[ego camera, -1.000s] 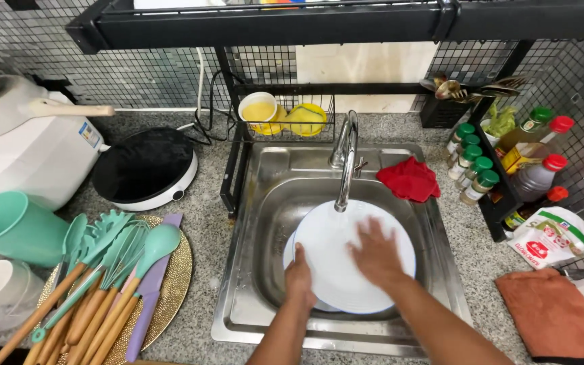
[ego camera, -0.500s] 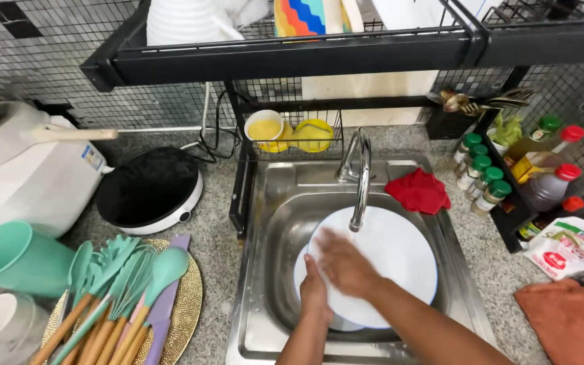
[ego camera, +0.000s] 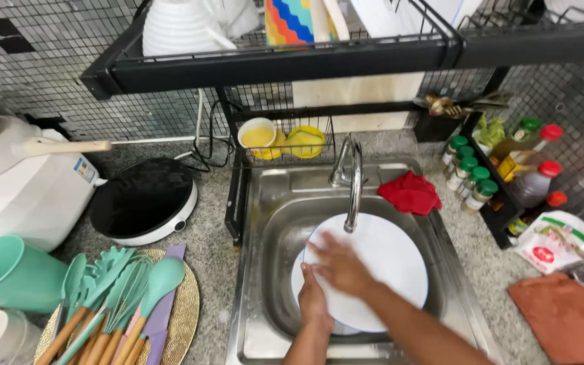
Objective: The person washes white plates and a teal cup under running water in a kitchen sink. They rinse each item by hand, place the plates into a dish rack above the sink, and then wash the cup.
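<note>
Since half a second ago the right hand [ego camera: 338, 265] has slid leftward across the white dinner plate [ego camera: 373, 267], and the camera has tipped so that more of the overhead rack shows.

Nearest the wearer, the left hand [ego camera: 313, 303] grips the plate's lower left rim, fingers wrapped round the edge. The right hand lies flat and spread on the plate's face, blurred, its palm pressing the surface rather than clamped on anything. Both hands touch the plate, close together at its left side.

The plate sits tilted inside the stainless steel sink [ego camera: 268, 270], directly under the spout of the chrome tap [ego camera: 351, 179]. I cannot tell whether water is running. It looks like glazed ceramic: stiff, moderately heavy for its width, likely slick when wet, and apt to chip against the steel basin or the tap. The rim is the sound place to hold it, thumb on the face and fingers behind, as the left hand does; a flat palm alone would not keep it from sliding.

Left of the sink lie teal silicone utensils [ego camera: 113, 297] with wooden handles on a gold woven mat [ego camera: 187, 311], then a black round cooker [ego camera: 143, 199]. On the sink's right ledge rests a red cloth [ego camera: 410, 192], with spice jars [ego camera: 468, 176] just beyond. Behind the tap, a wire basket holds a yellow cup [ego camera: 258, 134]. Farthest, the black dish rack [ego camera: 272, 61] spans above the sink.
</note>
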